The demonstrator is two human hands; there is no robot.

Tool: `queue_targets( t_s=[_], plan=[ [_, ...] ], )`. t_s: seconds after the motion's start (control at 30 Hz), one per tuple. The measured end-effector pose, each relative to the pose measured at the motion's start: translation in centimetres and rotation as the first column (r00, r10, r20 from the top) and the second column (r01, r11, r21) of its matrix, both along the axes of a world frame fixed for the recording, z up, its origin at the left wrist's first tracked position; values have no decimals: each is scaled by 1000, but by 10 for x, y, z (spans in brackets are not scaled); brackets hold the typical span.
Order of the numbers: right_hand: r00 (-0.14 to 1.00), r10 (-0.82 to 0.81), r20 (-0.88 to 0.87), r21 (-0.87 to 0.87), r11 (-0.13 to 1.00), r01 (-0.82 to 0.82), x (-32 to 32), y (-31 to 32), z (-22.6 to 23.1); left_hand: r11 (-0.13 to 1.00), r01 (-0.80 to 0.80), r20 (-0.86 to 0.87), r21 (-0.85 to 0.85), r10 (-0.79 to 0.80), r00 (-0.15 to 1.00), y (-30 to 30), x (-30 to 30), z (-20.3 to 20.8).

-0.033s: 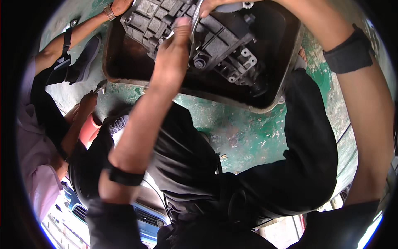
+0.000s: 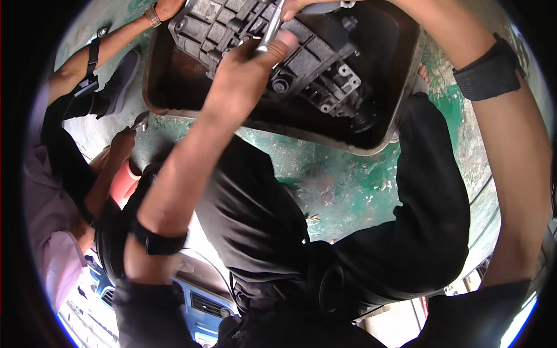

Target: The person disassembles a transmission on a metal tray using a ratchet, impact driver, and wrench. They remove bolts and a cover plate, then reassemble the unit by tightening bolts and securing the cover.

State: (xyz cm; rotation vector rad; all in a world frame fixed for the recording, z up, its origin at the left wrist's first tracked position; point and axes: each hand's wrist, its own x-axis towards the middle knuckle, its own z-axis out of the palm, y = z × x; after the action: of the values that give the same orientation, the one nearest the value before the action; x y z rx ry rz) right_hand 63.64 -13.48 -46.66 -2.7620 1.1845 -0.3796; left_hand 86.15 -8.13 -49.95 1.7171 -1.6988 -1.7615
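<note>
A grey metal gearbox with ribbed casing lies in a dark metal tray. My left hand is closed around the lower part of a shiny metal wrench, slanted over the casing; its ends are hidden. At the top edge my right hand, partly cut off, curls its fingers at the wrench's upper part. A large bolt head shows on the casing just beside my left hand.
At the left a co-worker's hand reaches to the gearbox's edge. Another hand there holds a metal tool near a red container. My dark-trousered knee stands beside the tray. Worn green floor lies below.
My left hand and forearm have swung a little to the left, and the lower part of the wrench has tilted with them. My right hand has barely moved.
</note>
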Motion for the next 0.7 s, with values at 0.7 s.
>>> queue_targets(
  t_s=[0.7],
  plan=[
    [966, -245, 84, -73, 965, 252, 30, 104, 36, 756, 200, -172, -623, -383, 908, -35, 21, 46]
  ],
)
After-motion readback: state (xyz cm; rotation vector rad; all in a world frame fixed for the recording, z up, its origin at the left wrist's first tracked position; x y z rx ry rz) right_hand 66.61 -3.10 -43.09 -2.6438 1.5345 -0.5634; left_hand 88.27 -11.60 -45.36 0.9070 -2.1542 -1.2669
